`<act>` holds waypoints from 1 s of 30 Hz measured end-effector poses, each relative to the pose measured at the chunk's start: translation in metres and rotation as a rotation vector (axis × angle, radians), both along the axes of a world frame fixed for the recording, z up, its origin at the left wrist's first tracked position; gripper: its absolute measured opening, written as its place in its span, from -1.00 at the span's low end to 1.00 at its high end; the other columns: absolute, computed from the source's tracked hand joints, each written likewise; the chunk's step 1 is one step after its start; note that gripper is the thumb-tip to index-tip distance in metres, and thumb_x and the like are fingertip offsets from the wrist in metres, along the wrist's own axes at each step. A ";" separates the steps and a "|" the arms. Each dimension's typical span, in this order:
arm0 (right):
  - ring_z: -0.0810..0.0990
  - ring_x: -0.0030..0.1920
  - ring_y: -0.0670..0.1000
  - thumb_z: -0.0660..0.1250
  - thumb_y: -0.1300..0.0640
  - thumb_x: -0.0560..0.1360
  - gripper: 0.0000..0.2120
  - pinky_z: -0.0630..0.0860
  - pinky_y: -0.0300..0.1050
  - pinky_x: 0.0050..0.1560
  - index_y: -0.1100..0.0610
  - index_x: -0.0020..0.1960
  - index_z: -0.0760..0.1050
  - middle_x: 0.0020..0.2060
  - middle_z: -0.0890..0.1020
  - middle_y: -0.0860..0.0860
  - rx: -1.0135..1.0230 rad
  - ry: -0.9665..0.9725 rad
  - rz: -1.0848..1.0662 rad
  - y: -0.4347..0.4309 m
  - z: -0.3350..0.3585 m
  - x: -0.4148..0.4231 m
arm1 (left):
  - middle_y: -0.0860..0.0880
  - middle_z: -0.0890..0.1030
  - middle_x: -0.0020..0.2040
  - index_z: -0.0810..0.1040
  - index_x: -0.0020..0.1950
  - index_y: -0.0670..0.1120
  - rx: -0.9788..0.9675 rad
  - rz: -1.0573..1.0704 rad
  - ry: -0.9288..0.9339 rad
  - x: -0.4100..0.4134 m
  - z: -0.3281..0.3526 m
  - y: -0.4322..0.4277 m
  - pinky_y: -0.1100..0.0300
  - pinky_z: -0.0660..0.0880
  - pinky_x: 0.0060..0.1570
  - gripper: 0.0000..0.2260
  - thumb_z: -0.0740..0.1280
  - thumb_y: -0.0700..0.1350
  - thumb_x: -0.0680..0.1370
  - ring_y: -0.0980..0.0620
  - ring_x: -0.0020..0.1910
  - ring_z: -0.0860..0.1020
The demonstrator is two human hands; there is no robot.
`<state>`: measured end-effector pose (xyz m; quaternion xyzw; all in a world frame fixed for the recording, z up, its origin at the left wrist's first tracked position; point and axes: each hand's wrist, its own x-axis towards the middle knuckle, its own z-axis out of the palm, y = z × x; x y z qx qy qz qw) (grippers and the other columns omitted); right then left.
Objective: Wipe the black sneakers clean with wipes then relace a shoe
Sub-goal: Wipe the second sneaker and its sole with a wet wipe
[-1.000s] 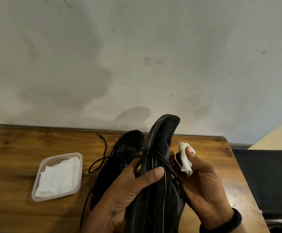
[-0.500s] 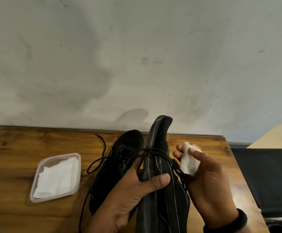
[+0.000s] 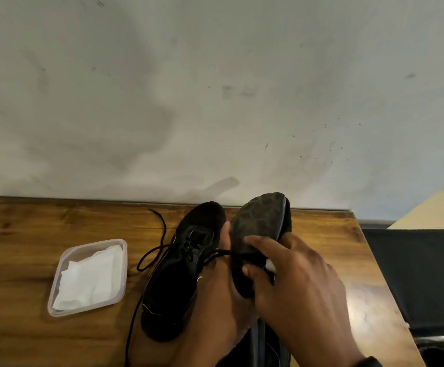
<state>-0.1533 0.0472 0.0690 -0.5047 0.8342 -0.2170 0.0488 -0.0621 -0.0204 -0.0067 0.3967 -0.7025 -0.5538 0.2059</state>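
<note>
Ok, left hand (image 3: 221, 295) grips the raised sneaker (image 3: 260, 223) at its left edge, sole facing the right hand (image 3: 300, 287), which pinches the wipe (image 3: 270, 266) against mid-sole. Long axis runs straight away, toe far, so next stroke likely goes forward. 2nd sneaker (image 3: 178, 282) lies on the table (image 3: 30, 234).

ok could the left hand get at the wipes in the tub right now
Probably not yet: the left hand grips the raised sneaker. Once free, likely yes; the tub sits open on that side, with only the other sneaker lying between.
</note>
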 end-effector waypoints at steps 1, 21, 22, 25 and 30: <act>0.53 0.00 -0.13 0.26 -0.22 0.56 -0.57 0.31 -0.34 -0.27 -0.38 0.41 0.30 0.07 0.42 -0.23 0.013 0.014 -0.007 0.000 0.002 0.001 | 0.24 0.47 0.41 -0.35 0.46 0.53 -0.032 0.018 -0.027 -0.001 -0.001 0.002 0.02 0.43 0.42 0.01 0.33 0.36 0.26 0.17 0.42 0.44; 0.41 -0.42 -0.17 0.39 0.14 0.52 -0.91 0.40 -0.32 -0.45 -0.05 -0.04 0.58 -0.26 0.47 -0.12 -0.912 -1.559 -0.355 0.062 -0.010 -0.138 | -0.05 0.69 0.22 0.36 0.52 0.18 0.576 -0.015 0.259 0.051 -0.010 -0.047 0.00 0.59 0.23 -0.08 0.65 -0.06 0.21 -0.05 0.23 0.65; 0.39 -0.43 -0.16 0.35 0.14 0.56 -0.91 0.36 -0.31 -0.48 -0.02 -0.04 0.60 -0.28 0.48 -0.10 -0.869 -1.432 -0.386 0.056 -0.016 -0.136 | -0.03 0.69 0.22 0.35 0.53 0.18 0.566 -0.022 0.257 0.050 -0.010 -0.047 0.03 0.60 0.21 -0.08 0.65 -0.05 0.22 -0.04 0.24 0.65; 0.35 -0.44 -0.10 0.31 0.19 0.58 -0.87 0.29 -0.30 -0.54 0.19 -0.01 0.62 -0.28 0.53 0.01 -0.726 -1.259 -0.479 0.040 -0.028 -0.118 | -0.01 0.69 0.23 0.35 0.53 0.21 0.555 -0.038 0.261 0.050 -0.011 -0.046 0.09 0.61 0.16 -0.08 0.65 -0.03 0.22 -0.01 0.24 0.65; 0.53 -0.32 0.03 0.34 0.12 0.60 -0.85 0.44 -0.08 -0.32 0.12 -0.09 0.64 -0.26 0.66 0.08 -0.186 -0.778 -0.266 0.007 -0.053 -0.078 | 0.01 0.68 0.24 0.35 0.52 0.24 0.547 -0.033 0.255 0.046 -0.014 -0.044 0.01 0.57 0.27 -0.07 0.66 -0.01 0.21 0.01 0.25 0.64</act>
